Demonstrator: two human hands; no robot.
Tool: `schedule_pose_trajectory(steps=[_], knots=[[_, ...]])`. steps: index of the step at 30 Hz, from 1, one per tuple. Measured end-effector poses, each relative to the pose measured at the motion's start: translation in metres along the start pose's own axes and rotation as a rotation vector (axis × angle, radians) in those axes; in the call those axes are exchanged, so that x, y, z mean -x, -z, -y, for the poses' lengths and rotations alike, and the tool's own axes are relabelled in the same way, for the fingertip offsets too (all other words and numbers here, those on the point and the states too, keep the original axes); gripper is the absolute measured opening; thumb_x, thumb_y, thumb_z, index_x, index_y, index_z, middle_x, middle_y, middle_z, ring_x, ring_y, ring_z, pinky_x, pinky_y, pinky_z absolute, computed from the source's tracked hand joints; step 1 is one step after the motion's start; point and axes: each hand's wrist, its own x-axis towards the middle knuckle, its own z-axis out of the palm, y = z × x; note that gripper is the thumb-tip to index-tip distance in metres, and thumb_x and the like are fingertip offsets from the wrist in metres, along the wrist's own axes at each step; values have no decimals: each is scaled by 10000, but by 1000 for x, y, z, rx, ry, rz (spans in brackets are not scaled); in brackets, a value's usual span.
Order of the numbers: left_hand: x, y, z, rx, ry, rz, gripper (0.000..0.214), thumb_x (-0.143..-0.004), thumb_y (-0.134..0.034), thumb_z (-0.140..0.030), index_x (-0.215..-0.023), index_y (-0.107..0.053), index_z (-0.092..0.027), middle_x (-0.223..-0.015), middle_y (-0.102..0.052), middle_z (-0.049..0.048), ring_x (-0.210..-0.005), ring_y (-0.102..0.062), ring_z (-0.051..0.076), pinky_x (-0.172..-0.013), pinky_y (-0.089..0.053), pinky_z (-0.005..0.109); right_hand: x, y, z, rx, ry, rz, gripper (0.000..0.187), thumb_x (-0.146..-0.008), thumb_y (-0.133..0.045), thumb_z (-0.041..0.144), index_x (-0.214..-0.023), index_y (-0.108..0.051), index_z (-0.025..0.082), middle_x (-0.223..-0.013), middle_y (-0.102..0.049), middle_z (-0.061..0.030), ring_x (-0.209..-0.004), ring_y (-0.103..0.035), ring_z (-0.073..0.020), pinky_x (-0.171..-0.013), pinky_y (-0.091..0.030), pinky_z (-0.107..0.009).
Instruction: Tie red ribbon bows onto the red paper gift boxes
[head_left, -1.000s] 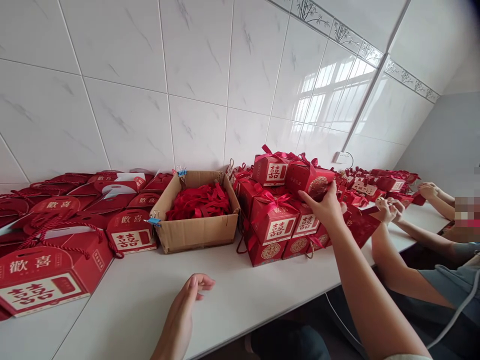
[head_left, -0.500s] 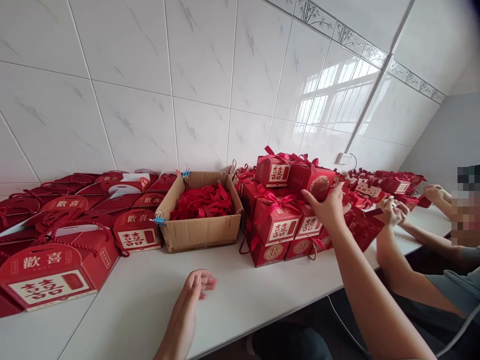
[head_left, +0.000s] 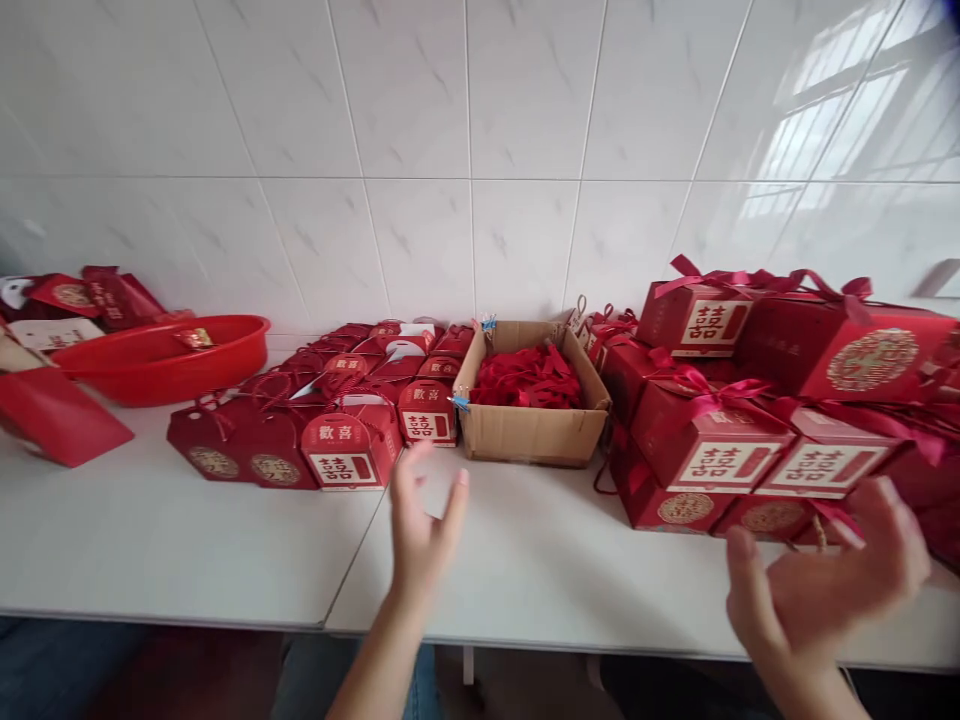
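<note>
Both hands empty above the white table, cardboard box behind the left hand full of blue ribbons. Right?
Not quite: the head view shows red ribbons filling the cardboard box, not blue. The rest holds: left hand and right hand are both open and empty above the white table.

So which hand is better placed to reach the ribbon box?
Probably left: the left hand hangs open just in front of the ribbon box, while the right hand is off by the stacked gift boxes.

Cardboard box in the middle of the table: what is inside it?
The cardboard box holds a loose heap of red ribbons reaching near its rim. Whatever lies beneath them, and the box floor, is covered.
</note>
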Motion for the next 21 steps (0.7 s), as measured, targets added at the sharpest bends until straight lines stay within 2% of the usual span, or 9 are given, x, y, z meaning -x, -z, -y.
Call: schedule_pose_trajectory(steps=[1,2,4,5,8,10,12,17,21], knots=[[-13,11,4,-141,-4,-122,574,-822,-604,-421,-1312,-393,-211,-1380,-434,141,-1279,-419,293,-1034,-361,401,19,-3,5,-72,-38,26,945,-657,-735,440,-1464,-263,310,-1488,-300,-158,-1337,-316,-422,-982,-357,-627],[-26,21,8,-313,55,-231,650,-791,-628,-433,-1343,-372,-203,-1386,-411,143,-1294,-390,317,-1054,-340,429,36,-5,9,-164,-109,82,871,-707,-709,391,-1458,-277,297,-1467,-340,-163,-1329,-347,-408,-987,-348,-626],[-48,38,17,-429,137,-301,768,-739,-676,-415,-1385,-346,-163,-1425,-316,192,-1350,-244,429,-1074,-247,559,60,-10,15,-350,-275,182,759,-784,-655,351,-1446,-293,268,-1416,-409,-174,-1326,-375,-373,-982,-363,-589],[-57,44,21,-470,175,-325,839,-708,-698,-400,-1410,-309,-154,-1428,-283,215,-1341,-228,464,-1051,-232,614,67,-11,16,-417,-356,237,694,-812,-631,349,-1425,-318,261,-1375,-450,-172,-1299,-415,-355,-964,-386,-560],[-71,53,32,-537,245,-328,984,-622,-760,-393,-1438,-249,-189,-1421,-247,213,-1313,-254,486,-1023,-222,660,77,-12,12,-485,-513,429,487,-842,-608,372,-1289,-452,259,-1156,-596,-132,-1096,-571,-299,-884,-442,-479],[-74,56,38,-554,262,-324,1004,-602,-772,-376,-1435,-234,-220,-1415,-238,191,-1303,-277,468,-1030,-228,652,78,-12,7,-487,-560,552,412,-852,-600,388,-1226,-484,262,-1021,-641,-96,-967,-616,-268,-857,-450,-456],[-74,59,41,-552,258,-321,972,-611,-763,-348,-1423,-242,-232,-1407,-229,174,-1305,-278,449,-1040,-239,640,77,-12,3,-485,-577,621,400,-859,-590,405,-1215,-474,264,-956,-655,-73,-896,-630,-246,-850,-453,-443],[-64,63,43,-492,172,-252,804,-619,-749,-311,-1326,-374,-232,-1359,-244,134,-1333,-270,395,-1095,-259,570,75,-11,3,-481,-590,616,414,-868,-573,427,-1220,-448,250,-888,-664,-58,-849,-636,-226,-807,-473,-400],[-46,60,38,-409,36,-54,743,-622,-745,-317,-1283,-419,-229,-1281,-305,105,-1293,-375,321,-1092,-342,479,75,-11,6,-446,-600,601,433,-860,-572,455,-1219,-449,246,-839,-665,-44,-831,-636,-221,-790,-477,-386]])
